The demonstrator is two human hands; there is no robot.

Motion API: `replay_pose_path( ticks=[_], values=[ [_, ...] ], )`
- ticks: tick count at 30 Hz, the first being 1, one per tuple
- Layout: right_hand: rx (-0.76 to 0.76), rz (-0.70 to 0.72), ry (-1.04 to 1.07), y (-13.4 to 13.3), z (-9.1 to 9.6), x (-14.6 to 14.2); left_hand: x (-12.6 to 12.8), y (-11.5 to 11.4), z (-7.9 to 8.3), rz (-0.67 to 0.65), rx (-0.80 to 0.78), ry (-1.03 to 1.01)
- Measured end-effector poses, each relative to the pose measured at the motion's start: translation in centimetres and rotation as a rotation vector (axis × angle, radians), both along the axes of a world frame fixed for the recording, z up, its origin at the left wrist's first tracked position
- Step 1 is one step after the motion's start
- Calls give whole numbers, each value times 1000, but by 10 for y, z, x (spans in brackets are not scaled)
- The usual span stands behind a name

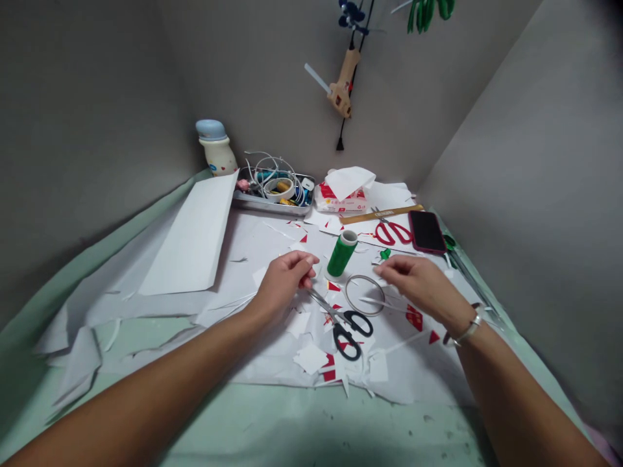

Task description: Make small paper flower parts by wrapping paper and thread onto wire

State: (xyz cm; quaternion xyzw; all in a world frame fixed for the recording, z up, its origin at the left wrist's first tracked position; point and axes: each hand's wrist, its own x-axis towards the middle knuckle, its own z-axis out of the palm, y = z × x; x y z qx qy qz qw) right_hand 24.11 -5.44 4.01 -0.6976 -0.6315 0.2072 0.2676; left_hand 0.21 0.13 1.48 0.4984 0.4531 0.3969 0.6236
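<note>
My left hand [288,271] is closed in a pinch just left of a spool of green thread [342,254]; what it holds, if anything, is too small to make out. On the spool's other side, my right hand [417,280] also pinches, and its fingertips may hold something thin. A small green piece [385,253] lies right behind those fingertips. Between the hands lie a thin metal ring [365,314] and black-handled scissors [351,331], blades pointing toward my left hand. Red and white paper scraps [311,358] surround them. The spool stands upright.
Behind are a metal tray [272,206] of cords and tape, a tissue pack [343,200], a ruler [382,215], red-handled scissors [393,232] and a phone [427,231]. Folded white card [195,240] and a blue-lidded jar [218,150] stand left. A glue gun [343,87] hangs on the wall.
</note>
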Motion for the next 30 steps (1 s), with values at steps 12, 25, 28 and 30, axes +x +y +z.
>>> replay_pose_path(
  ticks=[12,25,28,30],
  values=[
    [-109,46,-342,-9,-30,-53,-6,13,-5,64,134,81],
    [57,161,-270,-18,-17,-57,-12,12,0,72,218,275],
    [30,408,-117,-30,-13,-75,-12,13,-4,69,245,269],
    [-22,553,-103,-39,-13,-88,-12,14,-7,56,265,273]
  ],
)
